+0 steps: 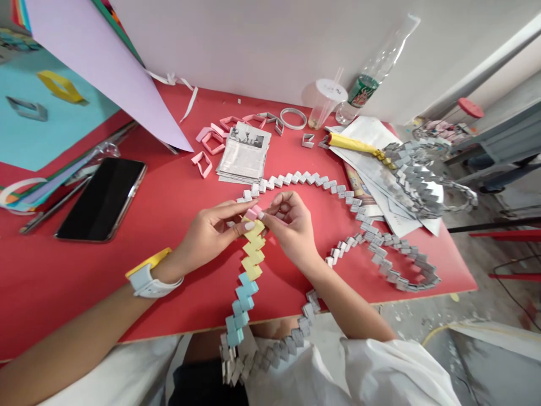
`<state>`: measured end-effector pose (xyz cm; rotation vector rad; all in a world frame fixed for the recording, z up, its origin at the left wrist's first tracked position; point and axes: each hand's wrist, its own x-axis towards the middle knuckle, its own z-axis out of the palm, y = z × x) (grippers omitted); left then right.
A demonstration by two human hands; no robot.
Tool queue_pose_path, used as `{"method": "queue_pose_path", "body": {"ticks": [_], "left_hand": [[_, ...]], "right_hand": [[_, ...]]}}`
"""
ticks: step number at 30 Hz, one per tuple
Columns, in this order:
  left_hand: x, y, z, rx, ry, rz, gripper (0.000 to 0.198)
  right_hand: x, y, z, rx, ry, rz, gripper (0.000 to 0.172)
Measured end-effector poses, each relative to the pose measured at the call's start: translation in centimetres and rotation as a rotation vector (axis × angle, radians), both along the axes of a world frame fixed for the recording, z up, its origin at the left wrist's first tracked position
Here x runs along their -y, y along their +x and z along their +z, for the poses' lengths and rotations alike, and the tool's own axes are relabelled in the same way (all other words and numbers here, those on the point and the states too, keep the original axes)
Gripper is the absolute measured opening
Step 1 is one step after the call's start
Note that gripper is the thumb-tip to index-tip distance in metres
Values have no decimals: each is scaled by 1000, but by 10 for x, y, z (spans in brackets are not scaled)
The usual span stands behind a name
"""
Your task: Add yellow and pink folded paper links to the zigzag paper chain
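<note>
A zigzag folded-paper chain (254,254) runs from between my hands down over the table edge to my lap. Its near part is yellow, then light blue, then grey newsprint. A pink link sits at the chain's top end. My left hand (215,228) pinches the yellow end close to this link, thumb in front. My right hand (291,225) is closed at the link's right side, thumb and finger together on it. Behind my hands, a newsprint stretch of chain (313,179) curves across the table to the right, where it loops.
Folded pink strips (213,142) lie by stacked newsprint pieces (244,151). A black phone (101,198) rests at left, beneath a leaning lilac sheet (110,62). Toward the back stand a lidded cup (323,110) and plastic bottle (359,96). Papers and more chain (416,169) cover the right corner.
</note>
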<state>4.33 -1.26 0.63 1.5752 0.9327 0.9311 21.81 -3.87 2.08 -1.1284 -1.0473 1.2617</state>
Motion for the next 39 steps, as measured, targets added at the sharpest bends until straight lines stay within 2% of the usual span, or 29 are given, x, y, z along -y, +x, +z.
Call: {"method": "queue_pose_path", "body": {"ticks": [7,14,19,23,25,28,29,31,33,35,37,39], "left_hand": [[1,-3,1,14,29,52,46],[4,-3,1,-28,76,20,45],[0,-3,3,26,-5,18,42],[-2,-5,4,13,-36,0,43],[-2,-5,5,17,-41,-6,42],[-3,-4,6,24,-58,-13,40],[-4,-4,7,38,-81,-25,40],[-5,-4,8,78,-144,-63,40],[-6,-4,7,114,-202,-94,40],[-7,-5,6,132,-240,-112,41],[-7,-6,4,129,-259,-126,41],[-6,-6,3,127,-264,-140,42]], "right_hand": [[-4,13,6,319,19,101,21],[1,-3,2,188,34,20,30],[-4,10,12,140,-16,138,30],[-3,21,18,222,33,264,30],[-1,21,18,293,83,251,30],[0,21,16,333,163,186,21],[0,22,16,312,167,217,17],[-3,28,17,230,126,370,13],[-7,38,18,145,76,556,26],[-11,47,20,108,80,672,45],[-13,50,20,150,138,668,49],[-14,48,18,238,216,555,35]]}}
